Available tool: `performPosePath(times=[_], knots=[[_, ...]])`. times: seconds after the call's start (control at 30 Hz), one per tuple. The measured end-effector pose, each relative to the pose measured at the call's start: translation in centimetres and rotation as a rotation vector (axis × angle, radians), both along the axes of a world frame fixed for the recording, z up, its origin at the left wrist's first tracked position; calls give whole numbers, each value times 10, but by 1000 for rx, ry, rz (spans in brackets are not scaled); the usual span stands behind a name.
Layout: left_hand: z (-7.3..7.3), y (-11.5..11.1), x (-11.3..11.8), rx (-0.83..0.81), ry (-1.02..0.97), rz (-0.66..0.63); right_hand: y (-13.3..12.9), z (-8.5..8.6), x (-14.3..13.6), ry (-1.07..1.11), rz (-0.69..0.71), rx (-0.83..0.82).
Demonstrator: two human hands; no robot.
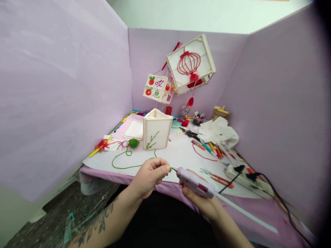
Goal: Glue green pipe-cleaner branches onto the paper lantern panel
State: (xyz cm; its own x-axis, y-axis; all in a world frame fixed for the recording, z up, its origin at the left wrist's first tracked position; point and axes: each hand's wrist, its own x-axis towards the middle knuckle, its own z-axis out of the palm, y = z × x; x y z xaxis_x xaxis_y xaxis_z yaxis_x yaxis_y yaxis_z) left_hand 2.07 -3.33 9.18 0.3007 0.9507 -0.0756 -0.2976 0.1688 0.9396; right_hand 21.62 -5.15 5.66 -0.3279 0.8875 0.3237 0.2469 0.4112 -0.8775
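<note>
Pinched between the fingertips of my left hand is the end of a green yarn, which trails back over the table to a green yarn ball. My right hand grips a pale purple glue gun, its nozzle at or very near the yarn end. A long translucent glue stick sticks out of the gun's back. Beyond my hands a white-panelled, wood-framed lantern stands upright, with a green branch shape on its front panel.
Orange-handled scissors and a power strip lie to the right. Several markers and crumpled white paper are behind them. Two decorated lanterns, a large one and a smaller one, hang at the back. Red yarn scraps lie left.
</note>
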Motion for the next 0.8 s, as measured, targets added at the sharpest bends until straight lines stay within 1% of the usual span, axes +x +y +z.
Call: performPosePath(times=[0.2, 0.63, 0.8], knots=[[0, 0, 1, -8, -29, -1, -1, 0, 0, 11, 14, -35], [-1, 1, 1, 7, -28, 31, -1, -1, 0, 46, 37, -8], [-2, 1, 2, 42, -1, 47, -1, -1, 0, 58, 48, -9]])
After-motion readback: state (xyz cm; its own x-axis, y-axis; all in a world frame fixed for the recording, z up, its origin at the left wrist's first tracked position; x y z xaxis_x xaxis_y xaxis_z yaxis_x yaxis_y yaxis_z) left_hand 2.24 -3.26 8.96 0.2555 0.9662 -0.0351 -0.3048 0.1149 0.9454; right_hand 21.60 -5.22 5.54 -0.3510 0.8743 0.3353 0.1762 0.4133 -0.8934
